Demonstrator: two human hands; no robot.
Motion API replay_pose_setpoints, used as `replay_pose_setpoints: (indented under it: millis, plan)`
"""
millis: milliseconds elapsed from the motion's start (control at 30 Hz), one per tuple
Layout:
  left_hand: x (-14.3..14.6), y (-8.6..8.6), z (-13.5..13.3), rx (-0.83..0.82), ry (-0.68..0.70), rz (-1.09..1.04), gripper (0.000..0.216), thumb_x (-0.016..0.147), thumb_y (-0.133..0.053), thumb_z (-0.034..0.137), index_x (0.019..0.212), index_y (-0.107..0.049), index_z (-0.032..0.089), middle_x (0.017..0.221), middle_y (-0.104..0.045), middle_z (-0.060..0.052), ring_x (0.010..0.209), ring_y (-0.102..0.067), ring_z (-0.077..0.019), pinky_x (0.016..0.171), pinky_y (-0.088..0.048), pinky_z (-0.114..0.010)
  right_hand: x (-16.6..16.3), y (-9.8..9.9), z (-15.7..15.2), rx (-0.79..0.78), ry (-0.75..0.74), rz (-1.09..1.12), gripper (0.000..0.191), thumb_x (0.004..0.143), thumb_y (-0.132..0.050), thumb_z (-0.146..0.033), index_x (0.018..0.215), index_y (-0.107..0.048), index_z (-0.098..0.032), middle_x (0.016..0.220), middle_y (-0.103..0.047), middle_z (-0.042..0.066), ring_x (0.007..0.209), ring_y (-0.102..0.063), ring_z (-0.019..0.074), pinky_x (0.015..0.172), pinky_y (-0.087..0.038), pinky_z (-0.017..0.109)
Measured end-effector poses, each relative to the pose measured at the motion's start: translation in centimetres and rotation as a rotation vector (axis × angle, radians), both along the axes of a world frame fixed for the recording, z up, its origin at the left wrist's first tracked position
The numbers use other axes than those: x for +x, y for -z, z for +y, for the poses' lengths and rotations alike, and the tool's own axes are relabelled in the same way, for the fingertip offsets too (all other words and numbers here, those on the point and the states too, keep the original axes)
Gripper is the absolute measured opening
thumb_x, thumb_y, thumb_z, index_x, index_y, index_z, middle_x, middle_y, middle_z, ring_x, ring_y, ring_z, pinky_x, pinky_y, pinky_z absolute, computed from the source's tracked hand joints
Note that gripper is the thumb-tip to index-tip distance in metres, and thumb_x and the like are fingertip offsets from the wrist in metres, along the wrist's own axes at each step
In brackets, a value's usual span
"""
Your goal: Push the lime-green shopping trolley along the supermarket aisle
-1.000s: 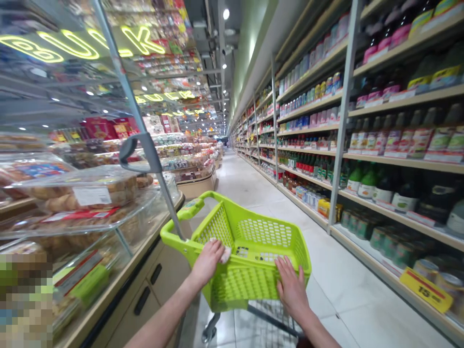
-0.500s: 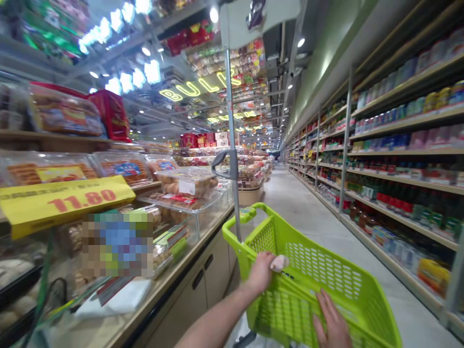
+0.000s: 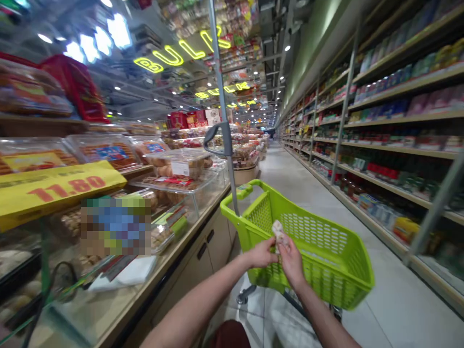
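Observation:
A small whitish-pink wrapped packet [image 3: 278, 231], crumpled in look, is pinched between both my hands; its exact kind is too small to tell. My left hand [image 3: 264, 253] reaches in from the left, its thumb and fingers closed on the lower part of the packet. My right hand [image 3: 292, 260] grips the same packet from the right, fingertips meeting those of the left. Both hands are held above the near side of a bright green shopping cart [image 3: 337, 285] with perforated walls. A grey pole [image 3: 222, 87] with a looped grip rises at the cart's left end.
To the left runs a counter [image 3: 174, 270] stacked with clear boxes of baked snacks [image 3: 181, 164] and a yellow price sign [image 3: 61, 188] reading 11.80. Tall stocked shelves [image 3: 398, 145] line the right. Between them a tiled aisle [image 3: 273, 164] stretches away. A knee shows at the bottom.
My right hand has left the cart's near side and joined the left on the packet. The packet is now raised more upright, and the cart appears slightly farther off.

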State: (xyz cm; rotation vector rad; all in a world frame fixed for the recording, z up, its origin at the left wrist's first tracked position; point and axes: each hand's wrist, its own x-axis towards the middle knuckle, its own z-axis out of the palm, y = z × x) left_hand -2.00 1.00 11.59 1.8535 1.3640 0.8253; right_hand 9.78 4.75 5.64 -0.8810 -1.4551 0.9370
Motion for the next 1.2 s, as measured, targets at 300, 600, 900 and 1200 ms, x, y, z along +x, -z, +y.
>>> replay_pose_setpoints:
  millis: [300, 600, 900, 1200]
  plan:
    - [-5.8, 1.0, 1.5, 0.337, -0.346, 1.109, 0.061, 0.065, -0.044, 0.008, 0.126, -0.036, 0.013, 0.138, -0.029, -0.012, 0.129, -0.017, -0.0247, 0.102, -0.017, -0.051, -0.9, -0.5, 1.2, 0.381, 0.204, -0.826, 0.045, 0.079, -0.037, -0.008, 0.119, -0.049, -0.024, 0.131, -0.041, 0.004, 0.123, -0.029, 0.0214, 0.099, -0.028, 0.042]
    - [-5.7, 2.5, 1.4, 0.421, -0.376, 1.197, 0.058, 0.070, -0.040, 0.016, 0.128, -0.033, 0.013, 0.138, -0.027, -0.012, 0.130, -0.014, -0.0259, 0.100, -0.011, -0.058, 7.7, 2.7, 1.4, 0.251, 0.318, -1.008, 0.039, 0.083, -0.035, -0.013, 0.119, -0.049, -0.021, 0.128, -0.045, 0.005, 0.122, -0.030, 0.0215, 0.099, -0.026, 0.039]
    - [-2.3, 4.2, 1.5, 0.426, -0.345, 1.203, 0.064, 0.070, -0.047, 0.023, 0.131, -0.029, 0.016, 0.140, -0.022, -0.010, 0.130, -0.008, -0.0289, 0.099, -0.013, -0.058, 9.3, 4.1, 0.5, 0.265, 0.402, -0.955, 0.040, 0.080, -0.038, -0.011, 0.116, -0.051, -0.023, 0.128, -0.045, 0.002, 0.123, -0.028, 0.0223, 0.097, -0.026, 0.038]
    - [-1.8, 4.6, 1.1, 0.414, -0.356, 1.189, 0.063, 0.071, -0.046, 0.022, 0.132, -0.028, 0.018, 0.141, -0.020, -0.009, 0.131, -0.006, -0.0280, 0.099, -0.011, -0.060, 16.3, 5.5, 1.0, 0.183, 0.587, -0.988, 0.036, 0.080, -0.039, -0.012, 0.110, -0.054, -0.022, 0.122, -0.050, 0.004, 0.118, -0.034, 0.0223, 0.098, -0.025, 0.041]
